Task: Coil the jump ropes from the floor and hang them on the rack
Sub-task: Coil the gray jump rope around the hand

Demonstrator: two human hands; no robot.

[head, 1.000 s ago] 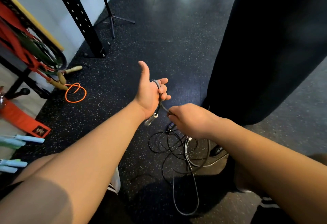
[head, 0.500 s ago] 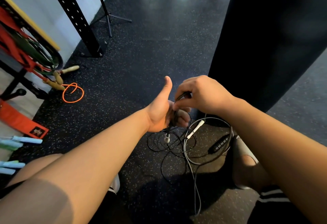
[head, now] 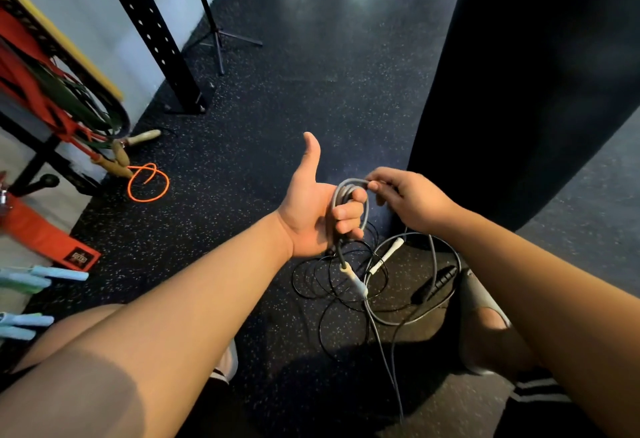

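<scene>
Dark speckled rubber floor (head: 311, 84) runs through a gym, and a black punching bag (head: 519, 74) fills the right side. The left hand (head: 322, 209) is held up with its thumb raised and its fingers curled round several loops of a grey jump rope (head: 346, 191). The loops run up and down across the palm, and one white handle (head: 354, 280) dangles just below the fist. The right hand (head: 412, 198), just beside the left, pinches the top of the outermost loop, so both hands are clamped on the same rope. Its uncoiled slack drops down and to the right, onto the floor near the person's right foot. There it lies beside a second white handle (head: 386, 257) and across a thin black rope (head: 311, 285) spread in loose rings. The right hand is nearer that slack, so the next wrap probably calls for it to slide down the cord and lift another length over the left palm. The rack (head: 52, 98), hung with red and green bands, stands well apart at the far left. An orange rope (head: 149, 183) lies on the floor at its foot.
</scene>
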